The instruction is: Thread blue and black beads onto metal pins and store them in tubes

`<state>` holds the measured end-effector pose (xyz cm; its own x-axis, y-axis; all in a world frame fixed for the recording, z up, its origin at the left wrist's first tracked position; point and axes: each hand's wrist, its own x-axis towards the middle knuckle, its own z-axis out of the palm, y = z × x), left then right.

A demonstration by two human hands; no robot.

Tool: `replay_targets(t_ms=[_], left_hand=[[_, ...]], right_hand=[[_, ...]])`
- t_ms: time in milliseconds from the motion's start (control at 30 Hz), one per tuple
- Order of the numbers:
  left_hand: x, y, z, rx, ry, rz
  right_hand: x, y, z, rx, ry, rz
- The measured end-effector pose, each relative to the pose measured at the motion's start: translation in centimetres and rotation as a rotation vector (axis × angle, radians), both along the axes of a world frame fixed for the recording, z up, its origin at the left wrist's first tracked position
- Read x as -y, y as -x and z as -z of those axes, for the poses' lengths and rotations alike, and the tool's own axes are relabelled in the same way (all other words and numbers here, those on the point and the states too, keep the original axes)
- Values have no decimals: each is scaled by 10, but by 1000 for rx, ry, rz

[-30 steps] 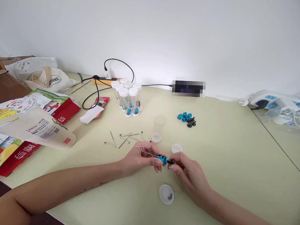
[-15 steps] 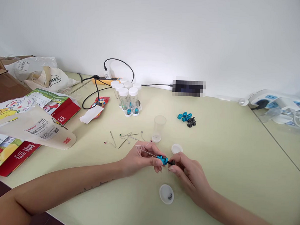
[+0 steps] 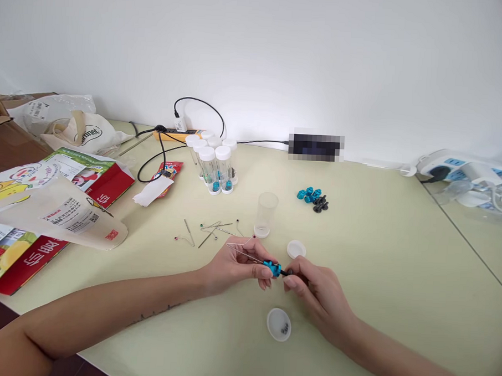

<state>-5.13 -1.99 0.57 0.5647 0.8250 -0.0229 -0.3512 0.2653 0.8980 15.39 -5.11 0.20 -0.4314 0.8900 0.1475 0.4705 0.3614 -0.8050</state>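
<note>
1 pale green table [image 3: 397, 261], white wall [image 3: 282, 45]

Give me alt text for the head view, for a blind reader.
The left hand pinches a wire pin threaded with blue beads while the right hand grips its dark tip, over a pale green table. Loose pins, an open vial, white lids, capped vials and a bead pile sit around them.

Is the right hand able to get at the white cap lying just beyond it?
Probably yes: the white cap lies just beyond the right hand, nothing between them, though that hand is busy pinching the beaded pin.
</note>
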Motion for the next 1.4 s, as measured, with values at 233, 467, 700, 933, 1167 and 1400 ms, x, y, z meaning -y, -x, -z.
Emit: replay_targets(t_ms=[233, 467, 700, 933, 1167, 1400], left_hand=[[0, 0, 1, -10, -7, 17], [1, 0, 0, -6, 11, 3], [2, 0, -1, -27, 38, -30], [1, 0, -2, -24, -4, -67], [1, 0, -2, -41, 19, -99], [0, -1, 0, -44, 31, -136]], right_hand=[[1, -1, -1, -26, 11, -17], [-2, 0, -2, -30, 52, -6], [2, -3, -1, -110, 4, 34], [2, -6, 0, -157, -51, -23], [2, -5, -4, -93, -19, -4], [3, -6, 1, -150, -2, -2]])
